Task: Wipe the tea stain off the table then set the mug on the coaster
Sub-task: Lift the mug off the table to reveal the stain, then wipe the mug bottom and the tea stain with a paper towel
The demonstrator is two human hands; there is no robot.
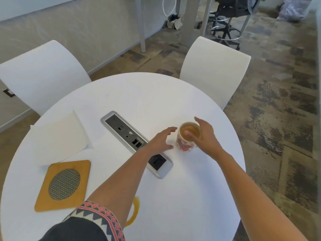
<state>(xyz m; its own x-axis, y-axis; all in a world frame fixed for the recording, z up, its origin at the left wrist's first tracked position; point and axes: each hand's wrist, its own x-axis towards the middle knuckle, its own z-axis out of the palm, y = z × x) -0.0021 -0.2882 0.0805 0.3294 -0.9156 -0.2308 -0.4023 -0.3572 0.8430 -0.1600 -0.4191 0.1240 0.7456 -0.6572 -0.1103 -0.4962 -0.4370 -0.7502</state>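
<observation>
A white mug (184, 145) with red patterns, full of tea, stands right of the middle of the round white table (191, 192). My right hand (206, 134) wraps it from the right, with the thumb over the rim. Just left of the mug, my left hand (159, 141) hovers with its fingers spread, holding nothing. A square wooden coaster (52, 197) with a round mesh centre lies at the near left. An orange tea stain (136, 206), ring-shaped, shows at the near edge, partly hidden under my left forearm. A white paper napkin (59, 136) lies beyond the coaster.
A grey power and data socket strip (125, 129) is set diagonally into the table's middle, under my left forearm. Two white chairs (43, 70) (215, 66) stand at the far side. Carpeted floor lies to the right, with an office stool (225, 30) further back.
</observation>
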